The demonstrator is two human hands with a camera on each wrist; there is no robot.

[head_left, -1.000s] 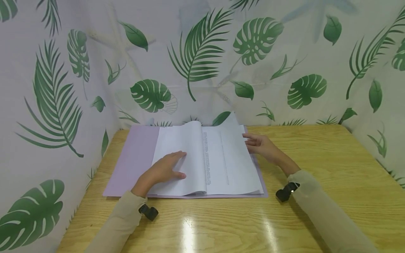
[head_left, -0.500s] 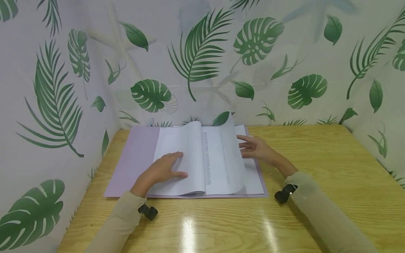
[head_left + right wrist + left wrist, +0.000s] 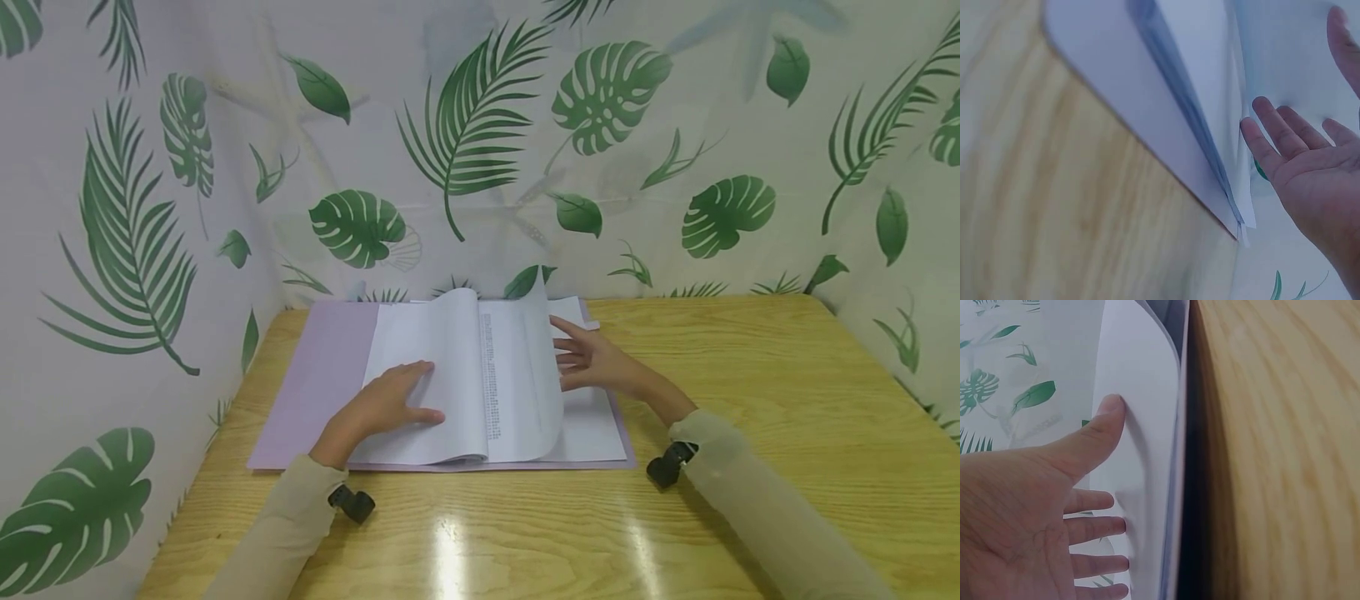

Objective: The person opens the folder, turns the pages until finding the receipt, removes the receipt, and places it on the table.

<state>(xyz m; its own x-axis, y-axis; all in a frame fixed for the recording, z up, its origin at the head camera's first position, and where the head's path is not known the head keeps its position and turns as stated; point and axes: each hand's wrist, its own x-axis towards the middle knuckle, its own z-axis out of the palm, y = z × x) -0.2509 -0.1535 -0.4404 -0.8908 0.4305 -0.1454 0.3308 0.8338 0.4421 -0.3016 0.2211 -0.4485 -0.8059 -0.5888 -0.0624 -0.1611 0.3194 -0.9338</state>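
Observation:
A folder with a light purple cover (image 3: 322,375) lies spread on the table, its white pages turned to both sides. My left hand (image 3: 382,404) rests on the bulging left-hand pages (image 3: 456,333), fingers and thumb extended. In the left wrist view, the fingertips and thumb (image 3: 1110,409) touch the white paper. On the right, a printed page (image 3: 521,375) stands half lifted and curved, with a column of small text near the fold. My right hand (image 3: 603,364) has its spread fingers against the page's outer edge. Below it show more white sheets (image 3: 592,429).
The wooden table (image 3: 750,358) extends to the right and in front of the folder. A pale cloth (image 3: 495,108) printed with green leaves hangs behind and at the left. Slips of paper (image 3: 592,325) stick out at the folder's far right corner.
My right hand has moved left, and the right-hand page has lifted and curled leftward, uncovering sheets beneath. The left hand has stayed nearly still on the left pages.

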